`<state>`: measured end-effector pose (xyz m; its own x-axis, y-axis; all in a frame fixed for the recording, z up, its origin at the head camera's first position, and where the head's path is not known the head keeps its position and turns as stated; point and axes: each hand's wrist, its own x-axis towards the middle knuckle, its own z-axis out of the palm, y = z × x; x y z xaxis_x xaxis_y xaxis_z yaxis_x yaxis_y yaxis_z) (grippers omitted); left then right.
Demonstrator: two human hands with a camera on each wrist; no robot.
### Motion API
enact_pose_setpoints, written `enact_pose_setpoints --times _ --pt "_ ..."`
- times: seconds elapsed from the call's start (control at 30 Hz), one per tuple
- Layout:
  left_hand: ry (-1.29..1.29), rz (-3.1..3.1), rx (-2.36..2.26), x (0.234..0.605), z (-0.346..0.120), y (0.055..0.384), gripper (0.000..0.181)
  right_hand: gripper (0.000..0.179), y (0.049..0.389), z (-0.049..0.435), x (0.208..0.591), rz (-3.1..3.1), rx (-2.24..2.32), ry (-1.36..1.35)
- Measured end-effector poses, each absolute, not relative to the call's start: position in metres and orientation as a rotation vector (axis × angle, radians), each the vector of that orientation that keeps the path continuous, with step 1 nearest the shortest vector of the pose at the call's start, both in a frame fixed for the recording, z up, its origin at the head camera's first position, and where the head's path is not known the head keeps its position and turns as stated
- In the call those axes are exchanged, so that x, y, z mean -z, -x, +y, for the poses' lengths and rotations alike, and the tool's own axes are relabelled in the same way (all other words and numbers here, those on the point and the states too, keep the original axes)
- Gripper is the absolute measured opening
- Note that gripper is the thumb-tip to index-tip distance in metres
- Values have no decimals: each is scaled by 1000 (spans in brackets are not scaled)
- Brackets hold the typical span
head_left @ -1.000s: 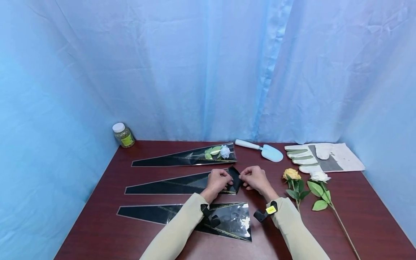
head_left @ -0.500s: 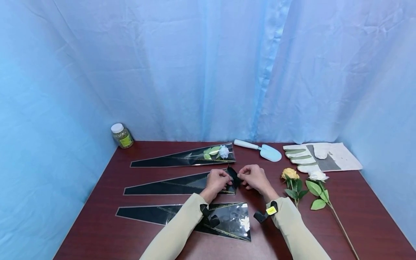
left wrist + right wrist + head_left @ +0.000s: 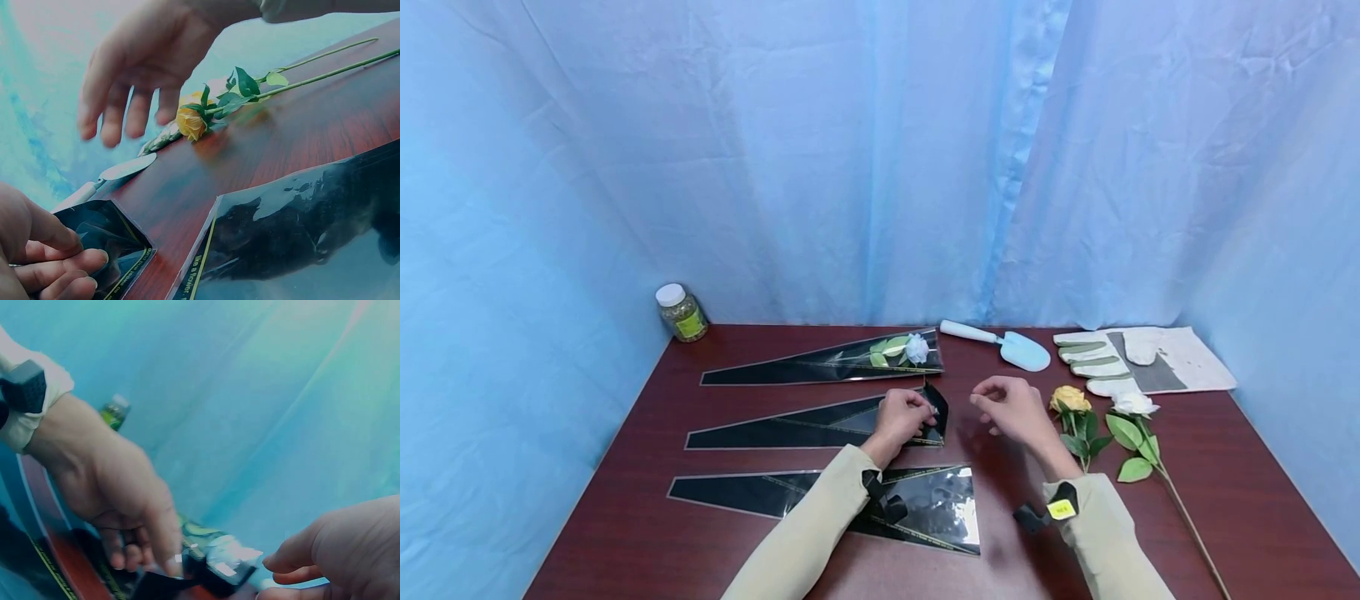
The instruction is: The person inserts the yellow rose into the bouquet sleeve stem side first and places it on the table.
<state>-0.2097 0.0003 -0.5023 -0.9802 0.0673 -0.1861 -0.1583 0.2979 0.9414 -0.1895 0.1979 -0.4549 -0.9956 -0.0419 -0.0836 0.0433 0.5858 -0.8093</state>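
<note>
Three dark, tapered flower sleeves lie on the table in the head view. My left hand (image 3: 901,419) pinches the wide end of the middle sleeve (image 3: 827,425), whose black edge curls up beyond the fingers. In the left wrist view, thumb and fingertips meet on that sleeve (image 3: 128,250). My right hand (image 3: 1011,410) hovers to the right of it, fingers loosely bent and holding nothing. The far sleeve (image 3: 775,371) contains a pale blue rose (image 3: 917,349) with green leaves. The near sleeve (image 3: 936,500) lies flat, partly under my left forearm.
A yellow rose (image 3: 1070,400) and a long-stemmed white rose (image 3: 1135,407) lie at the right. Behind them is a pair of work gloves (image 3: 1157,362). A light blue trowel (image 3: 1024,352) rests at the back; a white-lidded jar (image 3: 682,314) stands at the back left corner.
My right hand has let go of the middle sleeve's curled edge and moved right. The left hand keeps its pinch in the same spot.
</note>
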Motion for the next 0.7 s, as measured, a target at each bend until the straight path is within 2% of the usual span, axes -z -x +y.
enact_pose_setpoints --times 0.33,0.7 --pt "76 2397 -1737 503 3 209 12 28 153 249 431 2894 1334 -76" --pt "83 2406 -1719 504 1 209 14 41 115 291 430 2910 1208 -235"
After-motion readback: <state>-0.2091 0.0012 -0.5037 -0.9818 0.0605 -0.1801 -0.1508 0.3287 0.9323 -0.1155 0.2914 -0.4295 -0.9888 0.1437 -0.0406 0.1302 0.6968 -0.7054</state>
